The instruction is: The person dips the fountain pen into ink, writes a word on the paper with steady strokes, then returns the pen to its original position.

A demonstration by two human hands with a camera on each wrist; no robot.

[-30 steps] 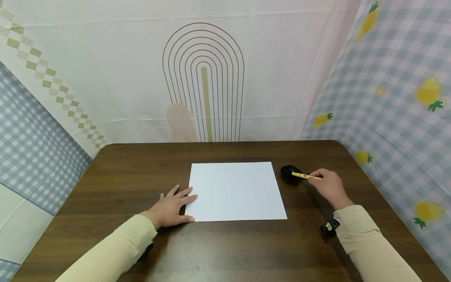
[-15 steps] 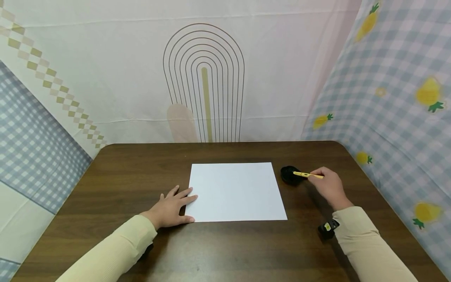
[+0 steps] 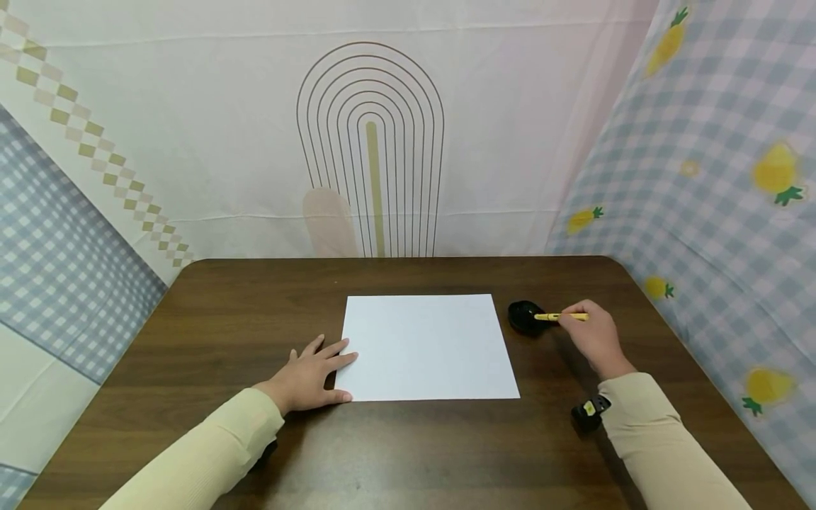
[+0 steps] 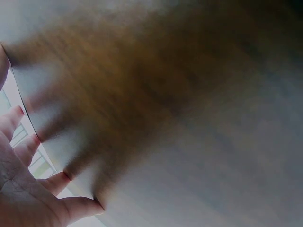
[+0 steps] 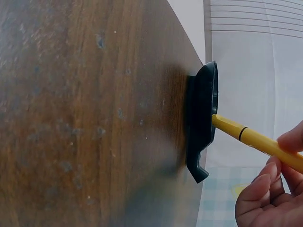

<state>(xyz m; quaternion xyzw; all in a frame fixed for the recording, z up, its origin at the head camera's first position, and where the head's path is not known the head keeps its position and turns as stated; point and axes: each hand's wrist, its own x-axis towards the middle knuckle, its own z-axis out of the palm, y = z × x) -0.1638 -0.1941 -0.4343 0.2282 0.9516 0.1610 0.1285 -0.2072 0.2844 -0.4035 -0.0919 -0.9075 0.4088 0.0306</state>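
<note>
A blank white sheet of paper [image 3: 430,347] lies flat on the brown table. My left hand [image 3: 306,379] rests at the paper's left edge, fingers spread, with some fingertips on it. To the right of the paper sits a small black dish-like object [image 3: 523,320] with a raised rim and a short bent tail, clearer in the right wrist view. My right hand [image 3: 594,338] pinches a yellow pen [image 5: 255,141] between thumb and fingers, just right of the black dish. The pen's far end meets the dish's rim or opening; how far it reaches inside is hidden.
The wooden table [image 3: 408,453] has rounded far corners. Behind it hangs a white cloth [image 3: 523,127] with arch lines, and a blue checked cloth [image 3: 720,212] borders the right side. A small black device [image 3: 589,414] is worn at my right wrist.
My right hand has shifted slightly, and the yellow pen has moved a little right and turned closer to level in the head view. My left hand and the paper stay in place.
</note>
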